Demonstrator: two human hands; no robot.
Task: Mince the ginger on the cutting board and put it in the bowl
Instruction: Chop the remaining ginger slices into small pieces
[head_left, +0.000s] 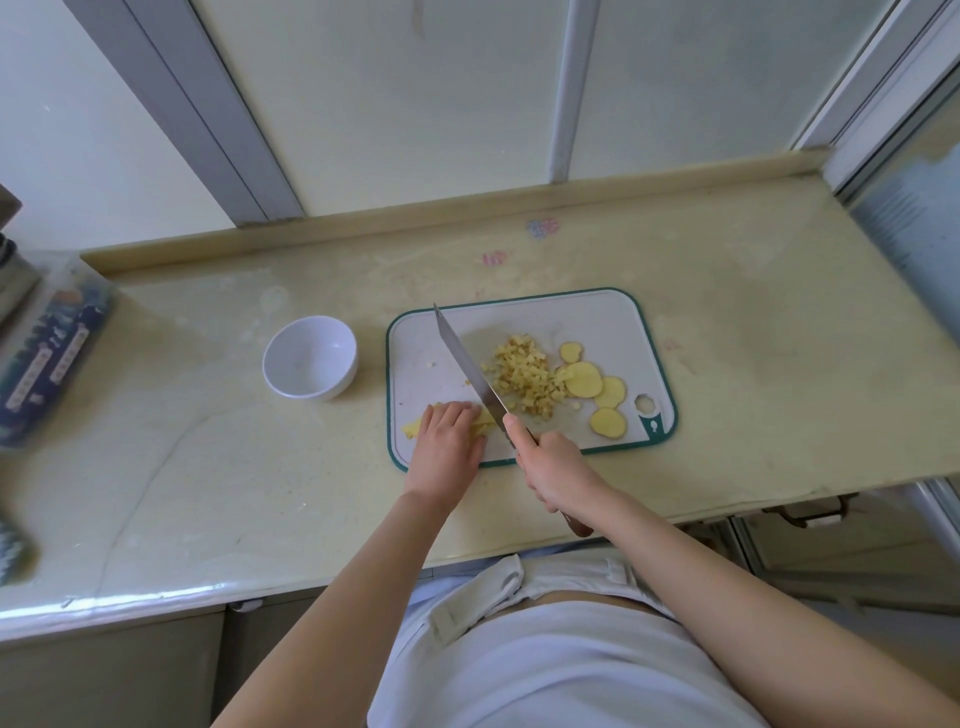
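A white cutting board with a green rim lies on the counter. On it sits a pile of diced ginger, with several round ginger slices to its right. My left hand presses down on ginger strips at the board's near left corner. My right hand grips a knife, whose blade lies slanted across the board just right of the left fingers. An empty white bowl stands left of the board.
The pale yellow counter ends at a front edge near my body and a low back ledge under the window panes. A dark printed box lies at the far left edge.
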